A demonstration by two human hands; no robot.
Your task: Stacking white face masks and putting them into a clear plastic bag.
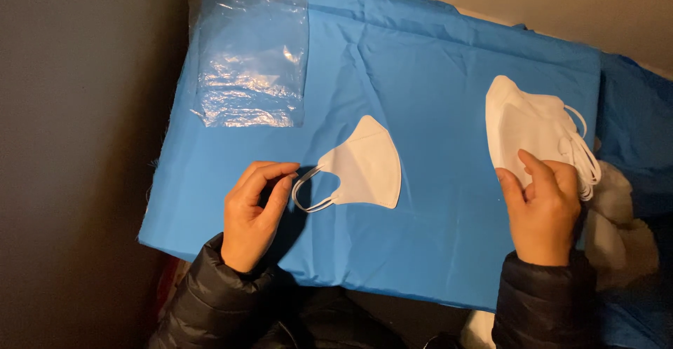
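Head camera, looking down: a person in a dark puffer jacket works over a blue cloth (420, 83) spread across a flat surface. The left hand (252, 212) sits near the cloth's front edge, thumb and forefinger pinched together at the ear loop (308, 191) of a single white folded mask (368, 167), which lies flat near the middle of the cloth with its loops pointing toward that hand; whether the fingertips actually grip the loop or only touch it is hard to tell from this angle. The right hand (543, 212) rests on the lower end of a stack of white masks (526, 128) lying toward the cloth's right edge, fingers laid over the stack and partly curled, the thumb beside it; the stack's ear loops fan out to the right. The single mask and the stack lie well apart, bare blue cloth between them. At the far left corner of the cloth lies a crinkled clear plastic bag (252, 62), flat and catching the light. A pale, soft bundle (620, 230) shows beyond the right hand, off the cloth's edge.
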